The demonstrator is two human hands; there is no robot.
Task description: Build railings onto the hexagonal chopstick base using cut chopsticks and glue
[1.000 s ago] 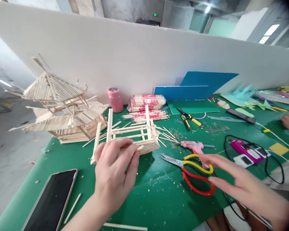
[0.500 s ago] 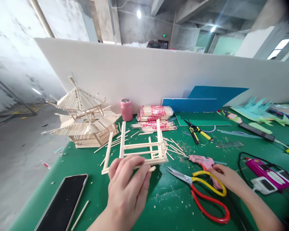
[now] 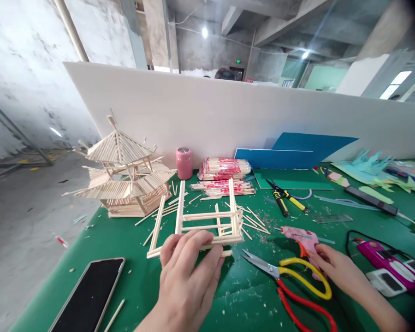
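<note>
Glue gun (image 3: 300, 236), one, is gripped by the right hand (image 3: 334, 263); the left hand (image 3: 189, 275) pinches one stick (image 3: 227, 253).

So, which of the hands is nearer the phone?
Left. The left hand, holding a stick, is to the right of the phone; the right hand is much farther right, on the glue gun.

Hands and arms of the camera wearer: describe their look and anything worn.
The left hand and right hand are bare, with no gloves or rings in view. No sleeve, watch or bracelet shows on the left arm or right arm.
</note>
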